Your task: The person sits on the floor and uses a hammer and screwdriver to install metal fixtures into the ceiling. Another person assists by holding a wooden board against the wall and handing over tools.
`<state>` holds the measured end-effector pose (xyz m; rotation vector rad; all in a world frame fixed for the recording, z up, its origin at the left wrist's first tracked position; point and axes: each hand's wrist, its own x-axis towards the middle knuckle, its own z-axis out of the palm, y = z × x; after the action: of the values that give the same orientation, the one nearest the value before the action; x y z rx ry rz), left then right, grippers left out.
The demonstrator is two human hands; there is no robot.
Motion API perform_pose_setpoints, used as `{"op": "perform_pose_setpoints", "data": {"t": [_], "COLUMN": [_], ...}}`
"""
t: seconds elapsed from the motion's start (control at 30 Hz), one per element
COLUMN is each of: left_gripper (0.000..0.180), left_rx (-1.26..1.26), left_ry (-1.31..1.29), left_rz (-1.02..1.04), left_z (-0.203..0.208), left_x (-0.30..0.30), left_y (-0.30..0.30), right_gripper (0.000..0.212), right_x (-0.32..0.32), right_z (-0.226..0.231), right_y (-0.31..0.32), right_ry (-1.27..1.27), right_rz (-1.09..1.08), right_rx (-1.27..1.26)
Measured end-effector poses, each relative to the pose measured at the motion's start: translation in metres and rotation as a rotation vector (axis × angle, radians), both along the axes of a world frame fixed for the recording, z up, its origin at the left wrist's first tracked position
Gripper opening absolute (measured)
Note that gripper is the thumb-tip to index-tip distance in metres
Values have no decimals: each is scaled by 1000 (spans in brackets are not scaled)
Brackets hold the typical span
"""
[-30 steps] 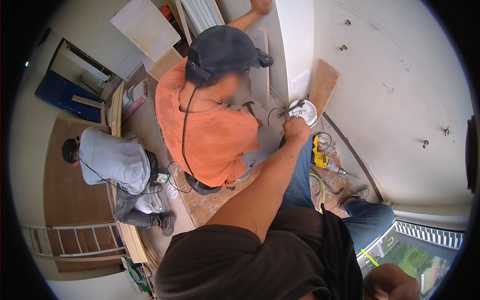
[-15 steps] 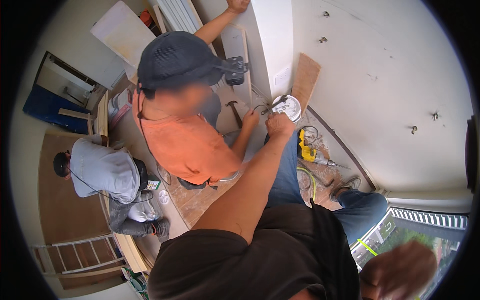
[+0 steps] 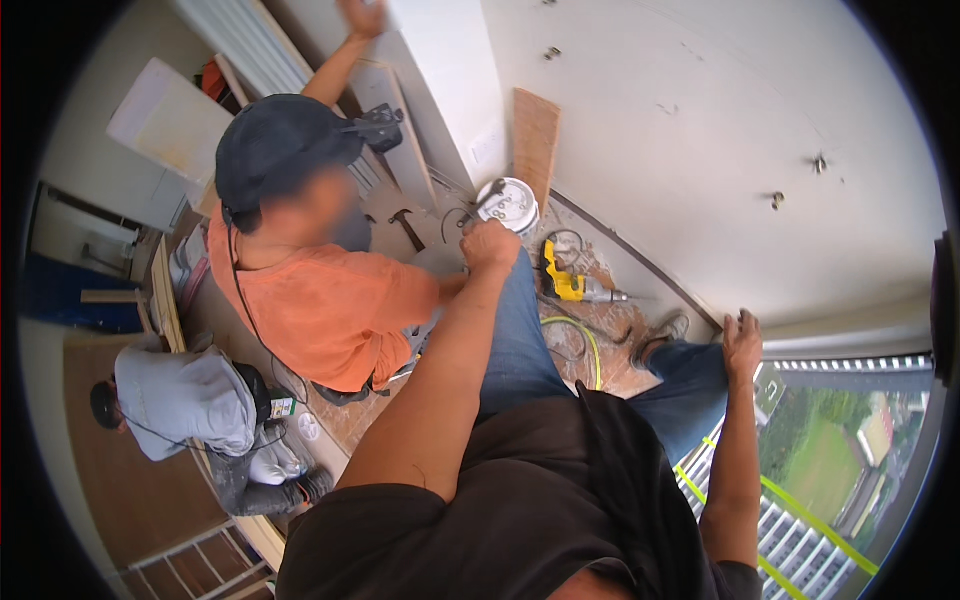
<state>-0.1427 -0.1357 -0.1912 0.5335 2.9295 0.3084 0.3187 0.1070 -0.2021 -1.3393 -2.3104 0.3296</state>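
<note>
My left hand (image 3: 490,246) is closed beside the white bucket (image 3: 510,206), its fingers around a dark wrench (image 3: 490,196) that crosses in front of the bucket's lid. Several small round metal pieces seem to lie on that lid. On the other side, my right hand (image 3: 742,345) is raised near the window corner, above my bent knee. Its fingers point upward, slightly apart, and nothing shows in them. A yellow power drill (image 3: 572,284) with a long bit lies on the floor to the right of my left hand.
A co-worker in an orange shirt (image 3: 310,300) crouches at my left, one arm against the pillar (image 3: 450,80). Another person in grey (image 3: 190,390) bends farther left. A hammer (image 3: 408,228), a plank (image 3: 536,140) and a yellow-green hose (image 3: 592,345) are nearby. Metal anchors (image 3: 777,200) stick out of the wall.
My right hand has swung up from the lower right to the window corner. The view has shifted right; my left hand stays by the bucket with the wrench.
</note>
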Motion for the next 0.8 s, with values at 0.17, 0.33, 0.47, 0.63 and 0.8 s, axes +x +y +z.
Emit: {"op": "perform_pose_setpoints", "data": {"t": [0.17,0.33,0.47,0.63,0.8], "left_gripper": [36,37,37,36,35], "left_rx": [-1,-24,-20,-44,-34], "left_ry": [0,33,82,55,67], "left_rz": [-48,-68,-75,-91,-72], "left_z": [-17,-10,-15,-9,-14], "left_x": [-4,-1,-1,-1,1], "left_y": [-3,1,1,2,-1], "right_gripper": [50,44,41,41,44], "right_x": [-11,-12,-14,-14,-15], "right_z": [17,24,27,28,23], "right_y": [-4,-9,-11,-10,-6], "right_ry": [-116,-143,-118,-135,-128], "right_rz": [26,-64,-64,-62,-49], "right_rx": [-90,-158,-136,-135,-153]}}
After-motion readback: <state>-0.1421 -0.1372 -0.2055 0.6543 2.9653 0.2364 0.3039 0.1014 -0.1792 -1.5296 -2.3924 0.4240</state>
